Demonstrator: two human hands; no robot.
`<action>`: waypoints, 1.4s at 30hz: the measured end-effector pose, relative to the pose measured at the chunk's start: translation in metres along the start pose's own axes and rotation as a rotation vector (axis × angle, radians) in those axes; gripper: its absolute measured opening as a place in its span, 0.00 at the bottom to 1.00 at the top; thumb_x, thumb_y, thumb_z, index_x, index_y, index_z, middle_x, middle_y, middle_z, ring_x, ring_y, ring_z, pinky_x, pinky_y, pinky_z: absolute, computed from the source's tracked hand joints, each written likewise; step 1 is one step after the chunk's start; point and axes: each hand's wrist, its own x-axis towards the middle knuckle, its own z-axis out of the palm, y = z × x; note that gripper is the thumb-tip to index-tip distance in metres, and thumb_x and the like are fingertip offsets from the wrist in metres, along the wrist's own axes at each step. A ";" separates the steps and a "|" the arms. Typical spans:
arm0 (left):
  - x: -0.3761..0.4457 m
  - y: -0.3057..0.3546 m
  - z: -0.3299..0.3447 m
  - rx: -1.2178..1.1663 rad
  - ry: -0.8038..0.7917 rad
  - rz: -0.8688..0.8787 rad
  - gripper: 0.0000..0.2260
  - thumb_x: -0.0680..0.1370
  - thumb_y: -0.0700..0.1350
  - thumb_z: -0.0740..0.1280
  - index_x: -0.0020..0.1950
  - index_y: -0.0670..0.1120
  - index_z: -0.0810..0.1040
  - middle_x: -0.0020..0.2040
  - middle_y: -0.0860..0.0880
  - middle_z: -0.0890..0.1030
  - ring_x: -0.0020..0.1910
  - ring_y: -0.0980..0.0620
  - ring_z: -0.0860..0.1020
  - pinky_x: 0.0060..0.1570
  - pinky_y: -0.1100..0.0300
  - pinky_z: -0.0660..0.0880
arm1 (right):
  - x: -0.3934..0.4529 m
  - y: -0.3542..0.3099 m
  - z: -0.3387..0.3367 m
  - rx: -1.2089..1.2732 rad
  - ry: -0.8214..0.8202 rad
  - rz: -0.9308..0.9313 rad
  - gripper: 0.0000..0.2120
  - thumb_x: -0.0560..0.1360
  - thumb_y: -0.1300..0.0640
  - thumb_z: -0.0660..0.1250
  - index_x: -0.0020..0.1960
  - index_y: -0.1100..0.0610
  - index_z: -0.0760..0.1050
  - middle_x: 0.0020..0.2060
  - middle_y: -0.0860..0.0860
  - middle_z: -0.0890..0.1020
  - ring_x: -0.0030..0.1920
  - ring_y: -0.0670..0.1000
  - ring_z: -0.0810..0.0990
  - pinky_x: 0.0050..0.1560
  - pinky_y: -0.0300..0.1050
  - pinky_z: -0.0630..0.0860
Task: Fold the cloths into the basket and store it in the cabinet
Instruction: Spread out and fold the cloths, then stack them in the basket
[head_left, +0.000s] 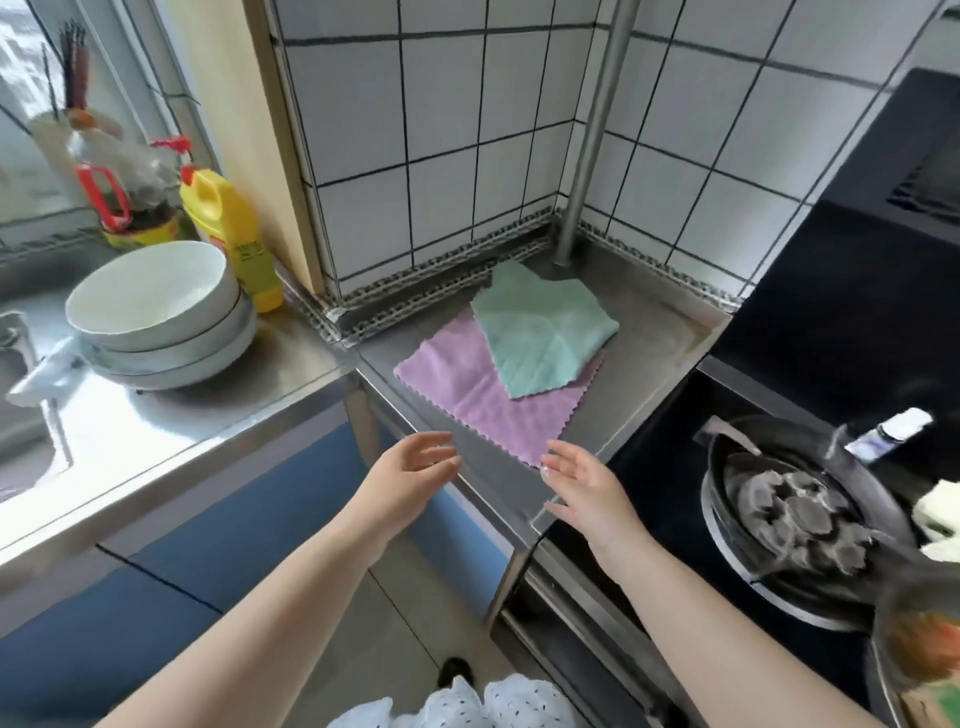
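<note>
A purple cloth (483, 395) lies flat on the steel counter (654, 374) in the tiled corner. A green cloth (540, 332) lies spread over its far right part. My left hand (410, 470) hovers at the counter's front edge, left of the purple cloth's near corner, fingers apart and holding nothing. My right hand (584, 480) hovers just in front of that near corner, also with fingers spread and nothing in it. No basket is in view.
Stacked white bowls (161, 317) and a yellow bottle (234, 234) stand on the left counter beside a sink (21, 364). A black stove with a gas burner (800, 514) lies to the right. A steel pole (592, 130) rises behind the cloths. Blue cabinet doors (208, 519) are below.
</note>
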 end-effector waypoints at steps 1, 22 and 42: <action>0.013 0.004 -0.003 0.016 -0.012 -0.003 0.11 0.75 0.50 0.69 0.55 0.60 0.76 0.53 0.60 0.81 0.50 0.66 0.79 0.50 0.64 0.74 | 0.012 -0.001 0.001 0.010 0.016 0.013 0.14 0.77 0.62 0.63 0.60 0.48 0.72 0.54 0.44 0.78 0.54 0.41 0.77 0.56 0.45 0.76; 0.300 0.056 -0.059 0.403 -0.333 0.095 0.17 0.76 0.41 0.68 0.65 0.45 0.74 0.60 0.47 0.79 0.55 0.54 0.78 0.55 0.62 0.74 | 0.202 -0.026 0.059 -0.341 0.336 0.071 0.18 0.75 0.59 0.68 0.65 0.53 0.73 0.61 0.45 0.78 0.60 0.42 0.74 0.57 0.29 0.65; 0.449 0.045 -0.004 0.749 -0.366 0.407 0.18 0.73 0.35 0.67 0.61 0.47 0.78 0.59 0.50 0.75 0.47 0.56 0.75 0.41 0.74 0.68 | 0.238 -0.008 0.056 -0.949 0.535 0.014 0.07 0.74 0.60 0.63 0.47 0.57 0.79 0.46 0.51 0.81 0.47 0.52 0.79 0.44 0.44 0.72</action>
